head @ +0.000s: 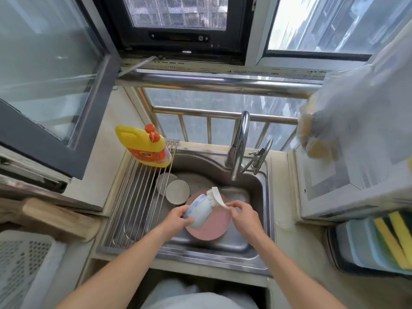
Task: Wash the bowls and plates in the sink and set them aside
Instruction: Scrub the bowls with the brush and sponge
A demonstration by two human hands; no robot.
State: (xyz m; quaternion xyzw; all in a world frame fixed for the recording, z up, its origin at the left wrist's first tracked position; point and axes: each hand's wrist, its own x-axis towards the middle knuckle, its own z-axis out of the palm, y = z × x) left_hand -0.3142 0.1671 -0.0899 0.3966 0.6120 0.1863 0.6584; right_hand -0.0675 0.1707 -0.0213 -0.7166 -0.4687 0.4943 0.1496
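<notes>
Both hands work: left hand (pixel 176 216) grips a tilted pale-blue patterned bowl (pixel 199 210); right hand (pixel 243 216) pinches a white dish brush (pixel 215 197) against it.

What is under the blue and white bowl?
Under the blue and white bowl, held by the left hand, a pink plate lies in the sink. The bowl and hands cover part of the plate; what's beneath it is hidden.

text: none legible | yellow detergent bottle (pixel 146 144), far left of the sink (pixel 265 192) on the drying rack (pixel 133 197): orange label with white characters, too blurred to read | no numbers or signs readable elsewhere
</notes>
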